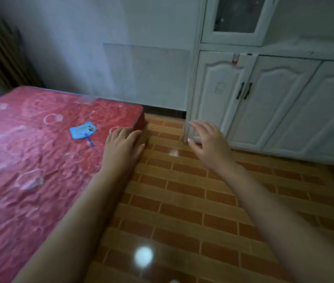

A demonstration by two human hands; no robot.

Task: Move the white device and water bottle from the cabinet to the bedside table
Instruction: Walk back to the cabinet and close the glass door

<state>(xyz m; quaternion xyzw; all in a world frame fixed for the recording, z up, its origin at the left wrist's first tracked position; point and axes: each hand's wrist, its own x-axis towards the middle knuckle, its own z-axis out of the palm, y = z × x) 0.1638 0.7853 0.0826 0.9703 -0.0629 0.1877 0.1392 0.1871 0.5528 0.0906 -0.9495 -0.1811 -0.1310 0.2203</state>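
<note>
The white cabinet (268,103) stands at the right against the wall, its lower doors closed. On its counter ledge sits a small clear bottle with a red label (235,58), blurred. No white device shows. My left hand (122,147) is stretched forward over the corner of the red mattress, fingers together and holding nothing. My right hand (209,142) reaches toward the cabinet's lower left corner with fingers spread and empty. No bedside table is in view.
A red patterned mattress (29,160) fills the left side, with a blue hand fan (82,130) lying on it. Orange brick-pattern floor tiles (182,211) run between bed and cabinet. An upper glass-door cabinet (235,19) hangs above the counter.
</note>
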